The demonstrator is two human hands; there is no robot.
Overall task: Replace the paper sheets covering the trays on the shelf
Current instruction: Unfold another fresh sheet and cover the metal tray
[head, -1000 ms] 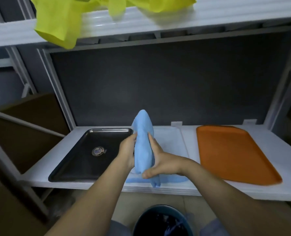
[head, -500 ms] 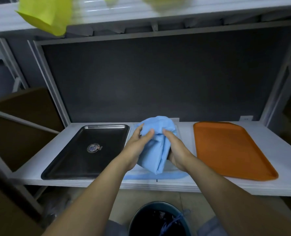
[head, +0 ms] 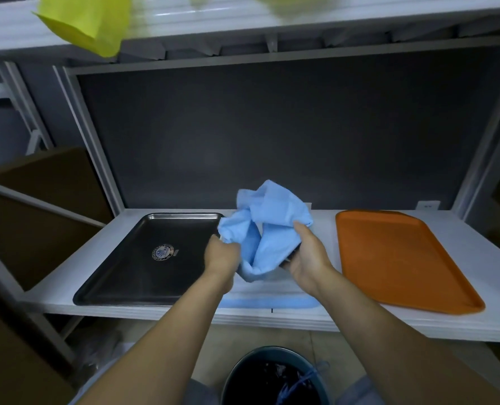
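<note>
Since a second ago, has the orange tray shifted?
No. The orange tray sits where it was on the shelf, same gap to the front edge.

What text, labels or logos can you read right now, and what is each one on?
Round emblem on the black tray: ring of lettering, too blurred to read.
White tag on the back wall behind the orange tray: marks too small to read.
Crumpled blue sheet, gripped by left hand and right hand: no print visible.
Nothing else legible.
</note>
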